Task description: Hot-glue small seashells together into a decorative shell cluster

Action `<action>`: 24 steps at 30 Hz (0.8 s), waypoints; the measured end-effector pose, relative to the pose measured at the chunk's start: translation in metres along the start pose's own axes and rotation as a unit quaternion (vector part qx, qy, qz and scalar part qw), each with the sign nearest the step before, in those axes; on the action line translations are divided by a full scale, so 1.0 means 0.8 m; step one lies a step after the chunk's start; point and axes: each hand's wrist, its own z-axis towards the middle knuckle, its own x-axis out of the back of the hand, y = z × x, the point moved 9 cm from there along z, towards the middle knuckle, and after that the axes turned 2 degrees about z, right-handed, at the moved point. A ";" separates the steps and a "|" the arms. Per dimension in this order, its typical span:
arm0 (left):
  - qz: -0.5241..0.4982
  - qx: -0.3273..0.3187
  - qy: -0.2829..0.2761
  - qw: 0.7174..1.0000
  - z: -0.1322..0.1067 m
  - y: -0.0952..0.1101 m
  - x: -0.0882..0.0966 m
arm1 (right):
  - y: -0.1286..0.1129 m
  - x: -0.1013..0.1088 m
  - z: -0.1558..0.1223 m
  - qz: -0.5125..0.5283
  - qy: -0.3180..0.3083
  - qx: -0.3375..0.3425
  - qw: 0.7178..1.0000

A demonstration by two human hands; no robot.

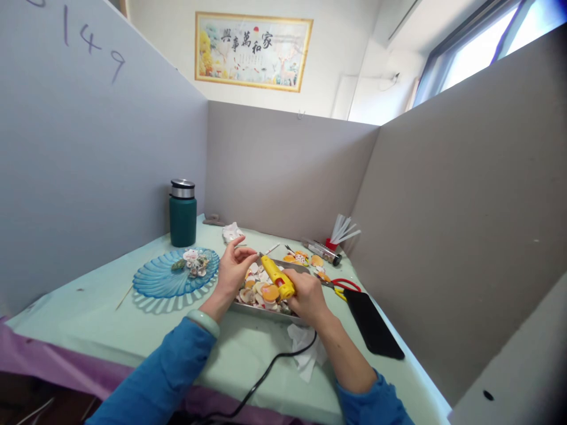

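My right hand [309,297] is wrapped round a yellow hot glue gun [274,274], its nozzle pointing up and to the left. Close to that nozzle, the thumb and a finger of my left hand [233,270] are pinched together; whatever they hold is too small to make out. Below both hands lies a metal tray [270,313] filled with white, tan and orange seashells [253,290]. To the left, a scalloped blue plate [153,278] bears a small cluster of shells [198,264] and a greenish piece [178,265].
A green bottle [182,219] stands behind the plate. On the right lie red-and-yellow-handled scissors [346,284], a black phone-like slab [373,324], a clear tube [325,251] and glue sticks [342,229] in a red holder. A black cord [267,373] and crumpled tissue [305,345] lie in front.
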 end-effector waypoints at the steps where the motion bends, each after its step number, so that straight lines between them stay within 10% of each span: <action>1: 0.004 -0.007 -0.004 1.000 0.000 0.000 -0.001 | 0.000 0.000 0.000 0.000 0.000 -0.003 1.000; 24: 0.025 -0.026 0.014 0.999 0.001 0.006 0.006 | 0.002 0.001 -0.001 0.001 -0.005 -0.018 1.000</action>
